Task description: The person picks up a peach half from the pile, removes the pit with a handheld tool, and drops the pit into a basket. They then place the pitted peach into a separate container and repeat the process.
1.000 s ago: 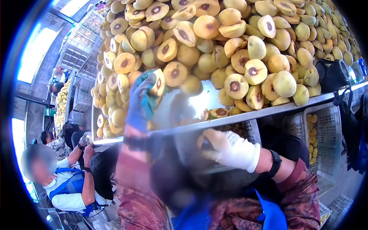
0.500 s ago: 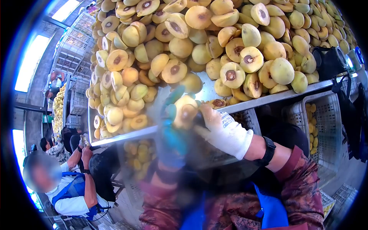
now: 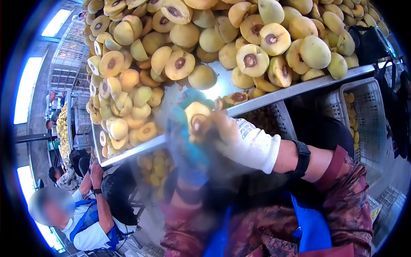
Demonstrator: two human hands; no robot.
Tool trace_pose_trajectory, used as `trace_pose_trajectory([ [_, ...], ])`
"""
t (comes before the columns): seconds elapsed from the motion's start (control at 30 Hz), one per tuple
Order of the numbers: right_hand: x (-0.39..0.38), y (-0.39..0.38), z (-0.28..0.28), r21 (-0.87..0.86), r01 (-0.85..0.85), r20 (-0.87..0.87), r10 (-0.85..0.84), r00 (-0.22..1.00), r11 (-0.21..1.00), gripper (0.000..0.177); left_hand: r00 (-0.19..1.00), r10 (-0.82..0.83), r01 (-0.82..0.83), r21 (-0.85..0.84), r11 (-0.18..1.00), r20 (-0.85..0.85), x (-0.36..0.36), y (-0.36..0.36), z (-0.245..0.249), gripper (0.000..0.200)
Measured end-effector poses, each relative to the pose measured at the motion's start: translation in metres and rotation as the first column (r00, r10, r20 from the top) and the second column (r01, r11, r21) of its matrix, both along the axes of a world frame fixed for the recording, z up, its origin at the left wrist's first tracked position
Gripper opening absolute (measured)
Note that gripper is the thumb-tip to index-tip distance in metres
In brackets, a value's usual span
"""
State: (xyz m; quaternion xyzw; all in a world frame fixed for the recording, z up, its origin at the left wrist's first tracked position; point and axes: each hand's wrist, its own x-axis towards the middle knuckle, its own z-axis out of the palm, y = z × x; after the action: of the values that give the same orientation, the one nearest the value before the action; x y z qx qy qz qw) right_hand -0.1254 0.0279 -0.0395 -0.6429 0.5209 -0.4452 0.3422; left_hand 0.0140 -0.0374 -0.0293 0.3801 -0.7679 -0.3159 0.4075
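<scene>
My left hand, in a blue-green glove, is wrapped round a yellow peach half with its cut face and brown pit turned up. Close against that half is my right hand, in a white glove with bare fingertips. Its fingers are bent and smeared by motion, and whatever they grip cannot be made out. Both hands are just over the front edge of a metal table. Beyond them lies a heap of halved peaches, many with pits showing. One half rests by the rim.
Below the table edge, a crate stands right of my hands, and yellow peach pieces lie to the left. Another white crate is farther right. A co-worker sits at left. Black straps hang at the right.
The view has shifted slightly, so the table and heap sit higher and further left. My left hand still holds the peach half; my right fingers have come in over its cut face.
</scene>
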Motion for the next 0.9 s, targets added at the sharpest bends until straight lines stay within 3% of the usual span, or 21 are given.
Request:
trace_pose_trajectory([
  [0.07, -0.002, 0.002, 0.010, 0.136, -0.082, -0.010, 0.084, 0.996, 0.987, 0.039, 0.998, 0.031, -0.027, -0.053, 0.998, 0.062, 0.005, 0.001, -0.004, 0.053],
  [0.17, 0.003, 0.000, -0.004, 0.102, -0.072, 0.083, 0.063, 0.995, 0.992, 0.032, 0.998, 0.053, -0.052, -0.039, 0.998, 0.017, 0.002, 0.002, -0.006, 0.054],
  [0.27, 0.006, -0.005, -0.007, 0.120, -0.100, 0.177, 0.078, 0.981, 0.988, 0.029, 0.977, 0.070, -0.038, 0.163, 0.986, -0.200, -0.004, 0.004, 0.005, 0.053],
  [0.33, 0.006, -0.005, -0.005, 0.071, -0.035, 0.107, 0.027, 0.994, 0.997, 0.027, 0.853, 0.215, 0.030, 0.455, 0.890, -0.475, -0.013, 0.004, 0.009, 0.053],
  [0.4, 0.007, -0.006, -0.001, 0.045, 0.009, 0.065, -0.012, 0.998, 0.999, 0.026, 0.978, 0.105, -0.081, 0.133, 0.988, -0.182, -0.009, 0.001, 0.008, 0.049],
  [0.47, 0.008, -0.005, 0.003, 0.051, 0.039, 0.056, -0.042, 0.998, 0.998, 0.024, 0.993, 0.087, -0.094, -0.077, 0.993, -0.084, -0.013, 0.002, 0.011, 0.041],
  [0.53, 0.014, -0.008, -0.004, 0.104, -0.024, 0.246, -0.003, 0.969, 0.994, 0.025, 0.996, 0.080, -0.086, -0.207, 0.975, -0.037, -0.011, 0.002, 0.009, 0.039],
  [0.77, 0.022, -0.004, -0.009, 0.136, -0.017, 0.276, -0.022, 0.961, 0.991, 0.029, 0.989, 0.036, -0.056, -0.135, 0.989, -0.145, -0.001, 0.008, 0.002, 0.033],
  [0.87, 0.015, 0.005, 0.003, 0.206, -0.062, 0.174, 0.026, 0.984, 0.977, 0.028, 0.995, -0.016, 0.009, -0.071, 0.997, -0.102, 0.000, 0.002, 0.001, 0.036],
  [0.9, 0.012, 0.007, 0.007, 0.240, -0.081, 0.198, 0.033, 0.980, 0.967, 0.031, 0.999, -0.035, 0.038, -0.089, 0.995, 0.029, 0.003, -0.001, 0.003, 0.045],
])
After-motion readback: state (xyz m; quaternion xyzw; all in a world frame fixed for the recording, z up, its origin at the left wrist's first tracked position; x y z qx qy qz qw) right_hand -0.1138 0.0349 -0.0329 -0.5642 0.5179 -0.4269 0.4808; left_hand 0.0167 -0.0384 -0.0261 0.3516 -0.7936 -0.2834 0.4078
